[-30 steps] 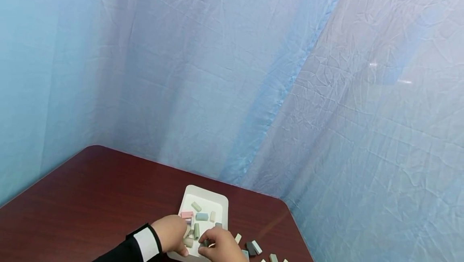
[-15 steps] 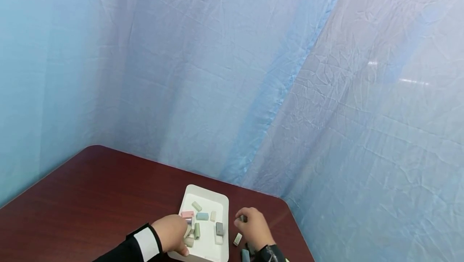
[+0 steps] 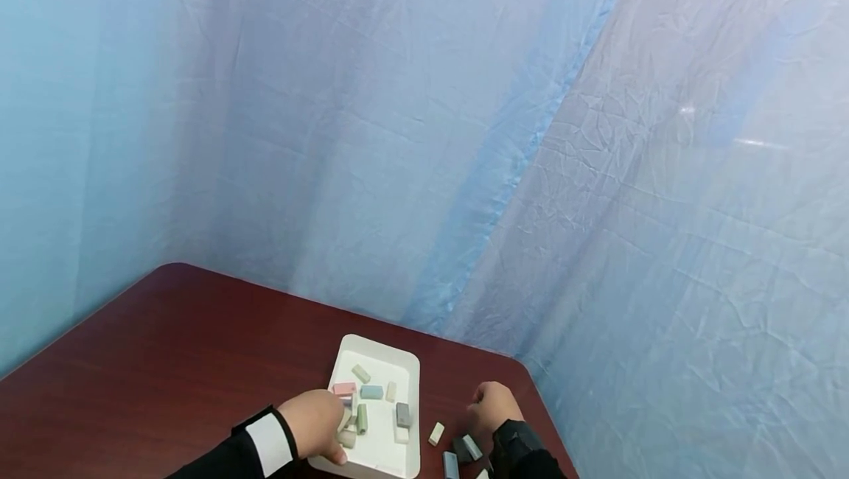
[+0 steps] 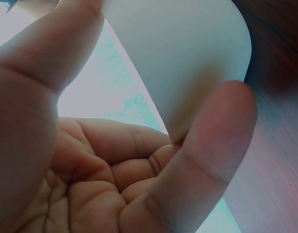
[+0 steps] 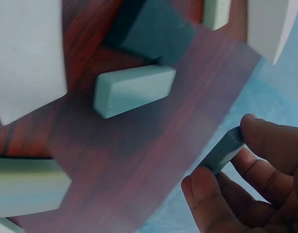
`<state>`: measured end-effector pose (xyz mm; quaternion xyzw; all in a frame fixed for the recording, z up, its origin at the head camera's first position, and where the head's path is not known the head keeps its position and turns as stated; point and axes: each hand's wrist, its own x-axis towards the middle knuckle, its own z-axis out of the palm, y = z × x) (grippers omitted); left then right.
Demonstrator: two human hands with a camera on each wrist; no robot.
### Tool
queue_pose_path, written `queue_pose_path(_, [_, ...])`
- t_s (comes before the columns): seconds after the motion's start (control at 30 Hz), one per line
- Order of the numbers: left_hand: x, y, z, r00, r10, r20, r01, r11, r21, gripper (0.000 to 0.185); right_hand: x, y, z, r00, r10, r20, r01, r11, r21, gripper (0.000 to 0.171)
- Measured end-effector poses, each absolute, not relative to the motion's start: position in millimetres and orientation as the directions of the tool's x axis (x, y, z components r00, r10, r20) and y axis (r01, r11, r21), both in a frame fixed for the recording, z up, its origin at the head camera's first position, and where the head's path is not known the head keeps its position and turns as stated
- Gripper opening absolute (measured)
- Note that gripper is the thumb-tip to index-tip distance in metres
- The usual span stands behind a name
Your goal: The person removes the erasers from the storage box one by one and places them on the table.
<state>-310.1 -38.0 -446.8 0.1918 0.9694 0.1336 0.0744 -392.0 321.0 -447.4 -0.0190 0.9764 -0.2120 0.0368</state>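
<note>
A white tray (image 3: 379,455) holds several small pastel blocks, among them a pink block (image 3: 344,389), a blue block (image 3: 371,392), a green block (image 3: 361,418) and a grey block (image 3: 402,414). My left hand (image 3: 317,424) grips the tray's left side. Close up in the left wrist view, its fingers lie against the tray wall (image 4: 183,53). Out to the right of the tray is my right hand (image 3: 496,409), above the table. Between thumb and fingertips it pinches a small dark grey-green block (image 5: 222,150), which the hand hides in the head view.
Loose blocks lie on the dark red table (image 3: 219,346) between tray and right hand: a cream block (image 3: 436,433), a dark block (image 3: 460,451), a pale block (image 3: 472,446) and a blue-grey block (image 3: 450,466). Blue cloth (image 3: 371,133) hangs behind the table.
My right hand has left the tray with the dark grey-green block and moved right over the table, uncovering the grey block in the tray. The left hand stays at the tray's side.
</note>
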Motion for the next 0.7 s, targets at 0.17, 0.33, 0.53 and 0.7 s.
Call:
queue_pose_path(0.17, [-309.4,-38.2,-444.9,-0.909,0.411,-0.064,0.375,0.878,0.298,0.042,-394.9,326.7,-452.0,-0.996,-0.028,-0.082,0.005,0.927,-0.375,0.038])
queue_pose_path(0.33, [-308.8,-37.9,-444.0,-0.915,0.398,-0.067,0.364,0.885,0.290,0.043,-396.5,331.7,-457.9,-0.993,-0.016,-0.121,0.026,0.943,-0.333,0.026])
queue_pose_path(0.53, [-308.1,-37.8,-445.9,-0.919,0.388,-0.067,0.355,0.890,0.286,0.043,-398.4,335.4,-469.1,-0.990,-0.033,-0.140,0.010,0.956,-0.295,0.013])
queue_pose_path(0.7, [-307.1,-37.9,-446.9,-0.918,0.394,-0.038,0.369,0.886,0.282,0.044,-400.2,335.7,-474.6,-0.990,-0.043,-0.136,-0.004,0.962,-0.275,0.019])
